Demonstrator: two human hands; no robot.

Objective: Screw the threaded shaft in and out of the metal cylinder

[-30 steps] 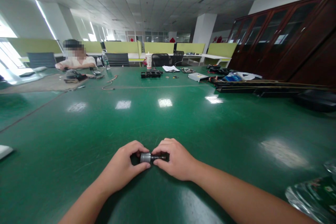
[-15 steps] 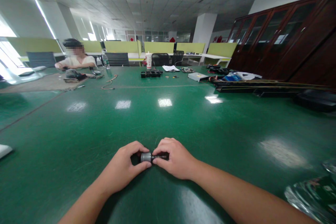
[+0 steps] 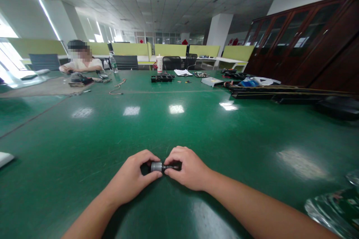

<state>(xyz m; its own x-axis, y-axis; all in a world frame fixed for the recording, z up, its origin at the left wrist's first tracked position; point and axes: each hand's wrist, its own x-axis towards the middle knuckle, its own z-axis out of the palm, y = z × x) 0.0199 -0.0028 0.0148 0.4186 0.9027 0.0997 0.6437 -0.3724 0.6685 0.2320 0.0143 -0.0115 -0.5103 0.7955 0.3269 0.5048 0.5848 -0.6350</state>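
A small motor-like part, a silver-grey metal cylinder (image 3: 156,166) with a dark ribbed shaft (image 3: 171,167) at its right end, lies level low in the middle of the view. My left hand (image 3: 137,173) is closed round the cylinder, thumb on the near side and forefinger on the far side. Thumb and fingers of my right hand (image 3: 186,168) pinch the shaft close to the cylinder's end. My palms hide the outer ends of the part. Both hands are on or just above the green tabletop (image 3: 157,127).
Clear plastic packaging with green boards (image 3: 333,209) stands at the near right. Long dark bars (image 3: 269,92) lie farther right, beside a grey metal box (image 3: 212,81). A black part (image 3: 162,78) lies across the table. At the far left sits another person (image 3: 84,63).
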